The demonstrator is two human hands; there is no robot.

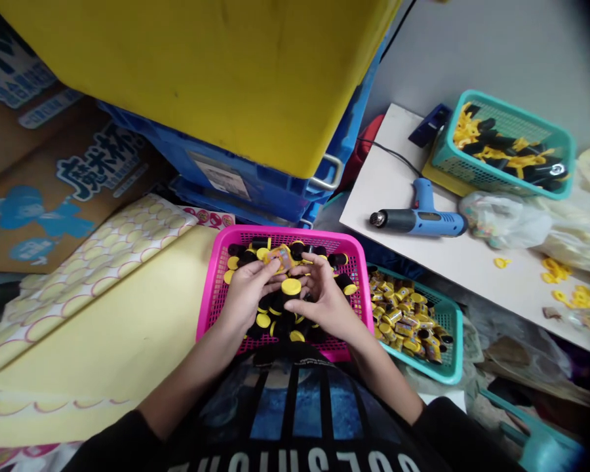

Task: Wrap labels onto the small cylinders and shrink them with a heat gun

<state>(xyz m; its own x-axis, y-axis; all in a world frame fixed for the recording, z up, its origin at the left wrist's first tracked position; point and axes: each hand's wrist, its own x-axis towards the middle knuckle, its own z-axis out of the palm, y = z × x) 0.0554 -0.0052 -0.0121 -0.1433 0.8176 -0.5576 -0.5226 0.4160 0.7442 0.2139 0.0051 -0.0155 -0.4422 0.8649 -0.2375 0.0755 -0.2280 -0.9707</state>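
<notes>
The print on the yellow wrapper (278,257) in the left hand (247,290), mid-frame, is too small to read; the frame's top edge cuts off the yellow crate (216,72), its bottom edge the shirt (302,406).

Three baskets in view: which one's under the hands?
The pink basket, beneath the left hand and right hand; the teal basket on the white table and lower teal basket sit off right.

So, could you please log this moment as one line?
left hand: holds yellow label | right hand: holds yellow-capped bottle | beneath: pink basket
</notes>
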